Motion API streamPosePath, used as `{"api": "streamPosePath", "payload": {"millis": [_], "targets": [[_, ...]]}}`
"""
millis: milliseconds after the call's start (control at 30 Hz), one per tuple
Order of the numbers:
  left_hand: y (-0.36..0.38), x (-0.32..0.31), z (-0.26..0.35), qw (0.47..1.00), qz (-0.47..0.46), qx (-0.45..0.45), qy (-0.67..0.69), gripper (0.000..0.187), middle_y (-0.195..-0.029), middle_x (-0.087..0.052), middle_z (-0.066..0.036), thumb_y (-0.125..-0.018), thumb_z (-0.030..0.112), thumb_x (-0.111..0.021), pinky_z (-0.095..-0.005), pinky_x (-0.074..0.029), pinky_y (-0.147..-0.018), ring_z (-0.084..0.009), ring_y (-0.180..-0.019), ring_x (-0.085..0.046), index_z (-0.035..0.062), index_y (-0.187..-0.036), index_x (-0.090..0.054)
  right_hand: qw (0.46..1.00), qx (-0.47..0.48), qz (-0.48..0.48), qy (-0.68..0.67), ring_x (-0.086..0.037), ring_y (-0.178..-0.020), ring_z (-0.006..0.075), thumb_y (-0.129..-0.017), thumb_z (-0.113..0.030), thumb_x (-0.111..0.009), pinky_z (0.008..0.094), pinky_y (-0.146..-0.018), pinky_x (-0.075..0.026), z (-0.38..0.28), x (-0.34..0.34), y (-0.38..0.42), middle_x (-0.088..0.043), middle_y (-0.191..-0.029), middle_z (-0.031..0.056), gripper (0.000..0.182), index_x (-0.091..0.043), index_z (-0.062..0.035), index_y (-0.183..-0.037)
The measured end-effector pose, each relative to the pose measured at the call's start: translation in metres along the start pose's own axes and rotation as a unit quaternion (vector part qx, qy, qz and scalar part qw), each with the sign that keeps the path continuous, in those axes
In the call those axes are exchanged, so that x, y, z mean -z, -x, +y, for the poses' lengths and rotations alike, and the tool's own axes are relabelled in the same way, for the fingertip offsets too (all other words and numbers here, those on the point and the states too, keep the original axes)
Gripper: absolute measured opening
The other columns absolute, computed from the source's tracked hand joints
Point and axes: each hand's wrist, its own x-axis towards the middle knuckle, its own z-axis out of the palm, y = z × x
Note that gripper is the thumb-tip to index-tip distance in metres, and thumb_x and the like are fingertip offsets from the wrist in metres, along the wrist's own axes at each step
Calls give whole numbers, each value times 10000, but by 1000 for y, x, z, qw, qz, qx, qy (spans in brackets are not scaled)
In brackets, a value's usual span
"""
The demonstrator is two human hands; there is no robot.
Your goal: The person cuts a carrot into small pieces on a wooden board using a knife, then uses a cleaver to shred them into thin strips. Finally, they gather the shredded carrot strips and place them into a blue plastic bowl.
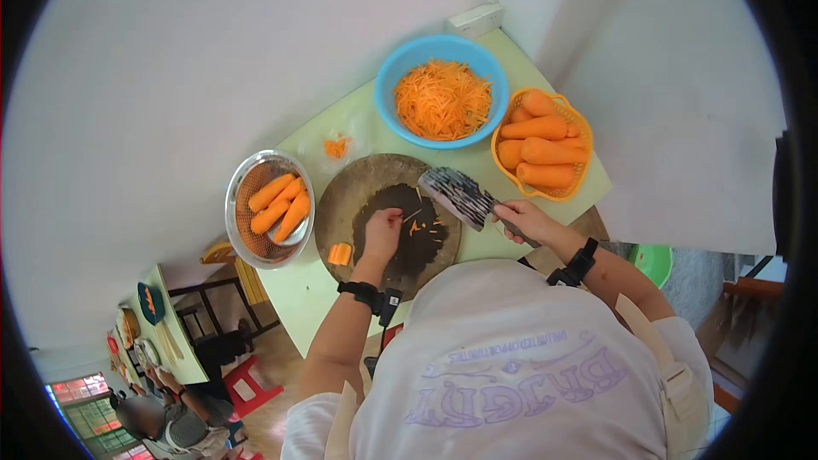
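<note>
My right hand [524,221] is wrapped round the handle of a cleaver [456,196], whose broad, dark-streaked blade hangs over the right side of a round wooden chopping board [341,204]. Above the board's dark, wet middle is my left hand [383,232], its fingers pinched together. A thin pale sliver shows at the fingertips, too small to name. Several carrot shreds [416,227] lie scattered between the hand and the blade. A cut carrot piece [340,254] rests at the board's left edge.
Behind the board stands a blue basin [383,89] of shredded carrot. At right, a yellow basket [558,194] holds several whole carrots; at left, a metal colander [239,234] holds more. Carrot bits [336,147] lie on a clear bag. Another person [183,417] sits at a far table.
</note>
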Motion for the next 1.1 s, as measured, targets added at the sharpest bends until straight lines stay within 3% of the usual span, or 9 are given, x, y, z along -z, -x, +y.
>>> {"api": "streamPosePath", "payload": {"millis": [100,167,333,400,433,533,900,1033,1100], "targets": [[21,-13,19,994,-61,-13,90,227,-1017,-682,-164,-885,42,-615,-349,-541,-797,-288,-885,-677,5,-1100,-677,996,-18,16,-86,-473,-422,101,-1004,-438,-497,248,-411,-391,10,-6,-15,-539,-594,39,418,-595,-32,-987],[32,-14,35,978,-7,-5,206,237,-1026,-673,-157,-909,55,-607,-337,-546,-790,-280,-878,-675,8,-1137,-653,995,-21,11,-97,-477,-414,105,-1006,-467,-475,248,-408,-387,14,-6,-22,-540,-592,46,436,-580,-44,-1001],[44,-35,23,977,167,2,136,289,-1217,-635,-159,-985,118,-505,-342,-473,-960,-283,-1110,-618,-1,-1232,-598,994,-38,-6,-99,-478,-415,107,-1007,-484,-469,254,-414,-391,29,-6,-28,-543,-594,48,453,-572,-44,-1011],[49,-52,24,978,173,-58,97,391,-1382,-512,-187,-1010,164,-445,-441,-335,-1114,-358,-1332,-432,12,-1368,-484,993,-47,-13,-108,-479,-417,108,-1009,-488,-464,255,-418,-393,31,-7,-26,-543,-595,48,455,-569,-45,-1016],[49,-60,26,978,173,-54,101,391,-1382,-512,-187,-1010,164,-445,-441,-335,-1114,-358,-1332,-432,12,-1368,-484,994,-52,-19,-96,-467,-412,103,-1020,-478,-439,248,-411,-380,31,-9,-25,-536,-586,47,441,-560,-53,-1011],[43,-78,31,986,135,-93,38,525,-1534,-322,-185,-1008,192,-433,-493,-161,-1186,-367,-1461,-211,-2,-1479,-307,994,-65,-33,-84,-455,-410,97,-1033,-464,-411,242,-405,-366,36,-20,-25,-528,-577,44,424,-551,-65,-1009],[24,-93,51,980,188,-29,-61,676,-1559,-163,-296,-943,220,-540,-558,-137,-1171,-486,-1447,-127,-71,-1477,-245,976,-109,-122,-144,-460,-423,115,-1017,-475,-453,253,-412,-371,35,-67,-37,-531,-610,50,417,-559,-71,-1021],[3,-76,75,977,200,-51,-42,695,-1563,-157,-293,-934,249,-560,-561,-120,-1170,-483,-1451,-113,-73,-1470,-257,980,-81,-97,-151,-460,-427,113,-1020,-462,-453,249,-414,-373,4,-56,-28,-528,-607,45,410,-563,-67,-1030],[-24,-54,105,963,223,-148,-25,682,-1559,-172,-293,-927,210,-573,-561,-122,-1169,-484,-1449,-120,-73,-1467,-268,986,-45,-70,-145,-460,-429,110,-1023,-451,-453,247,-415,-372,-22,-48,-18,-528,-607,43,403,-564,-64,-1033]]}}
